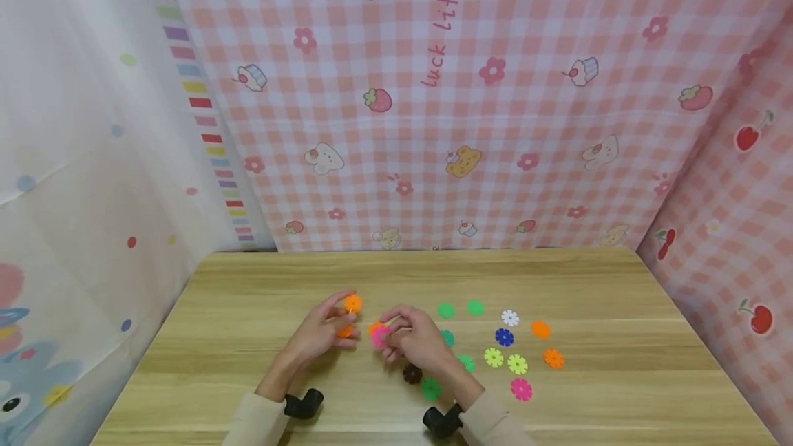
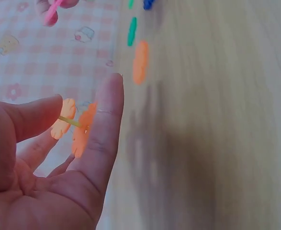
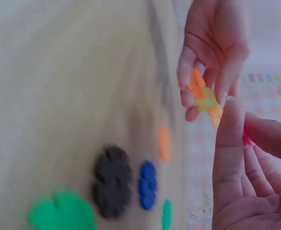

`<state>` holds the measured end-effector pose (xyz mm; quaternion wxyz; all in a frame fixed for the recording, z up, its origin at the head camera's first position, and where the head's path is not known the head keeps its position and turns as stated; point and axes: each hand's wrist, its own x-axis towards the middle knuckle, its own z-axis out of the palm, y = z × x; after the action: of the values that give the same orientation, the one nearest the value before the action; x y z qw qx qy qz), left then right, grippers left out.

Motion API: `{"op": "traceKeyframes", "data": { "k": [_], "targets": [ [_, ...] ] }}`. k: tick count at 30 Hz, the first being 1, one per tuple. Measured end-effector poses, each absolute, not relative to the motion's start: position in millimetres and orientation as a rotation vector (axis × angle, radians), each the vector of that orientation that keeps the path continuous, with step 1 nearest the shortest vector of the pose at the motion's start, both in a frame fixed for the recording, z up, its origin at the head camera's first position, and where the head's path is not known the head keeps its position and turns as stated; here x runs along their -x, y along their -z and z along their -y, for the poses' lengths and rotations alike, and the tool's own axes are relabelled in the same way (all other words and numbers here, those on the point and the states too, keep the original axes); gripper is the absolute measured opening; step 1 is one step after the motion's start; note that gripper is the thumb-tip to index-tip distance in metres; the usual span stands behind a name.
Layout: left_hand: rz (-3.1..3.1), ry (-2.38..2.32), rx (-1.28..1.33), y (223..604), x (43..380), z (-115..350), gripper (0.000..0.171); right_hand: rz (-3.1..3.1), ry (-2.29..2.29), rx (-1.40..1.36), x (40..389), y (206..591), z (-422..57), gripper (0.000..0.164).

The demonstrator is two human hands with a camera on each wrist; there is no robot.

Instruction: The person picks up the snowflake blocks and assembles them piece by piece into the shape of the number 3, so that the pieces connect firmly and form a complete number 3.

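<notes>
My left hand holds a small joined piece of notched interlocking discs between thumb and fingers. Two orange discs sit on a yellow disc, which joins them edge-on. To its right, my right hand pinches a pink interlocking disc between thumb and index finger; most of the disc is hidden by the fingers in the right wrist view. The two hands face each other, a short gap apart. Behind the pink disc in the head view, a loose orange disc lies on the table.
Loose discs lie on the wooden table around and right of my right hand: several green, a black, a blue, a white, two yellow, two orange and a pink one. A checked cloth hangs behind.
</notes>
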<state>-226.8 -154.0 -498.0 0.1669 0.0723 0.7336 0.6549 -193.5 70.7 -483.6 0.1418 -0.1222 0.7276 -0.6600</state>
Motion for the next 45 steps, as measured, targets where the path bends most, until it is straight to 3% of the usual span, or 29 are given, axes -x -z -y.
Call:
{"op": "traceKeyframes", "data": {
  "k": [8,28,45],
  "targets": [
    [-2.087,-1.846,-0.291,487,221,141,0.055,-2.200,1.945,0.280,197,473,-92,0.019],
    [-1.954,-1.765,-0.505,448,208,116,0.049,-2.324,1.976,0.278,201,447,-113,0.017],
    [-1.911,-1.769,-0.536,444,203,109,0.051,-2.401,1.985,0.344,194,447,-119,0.015]
  ]
}}
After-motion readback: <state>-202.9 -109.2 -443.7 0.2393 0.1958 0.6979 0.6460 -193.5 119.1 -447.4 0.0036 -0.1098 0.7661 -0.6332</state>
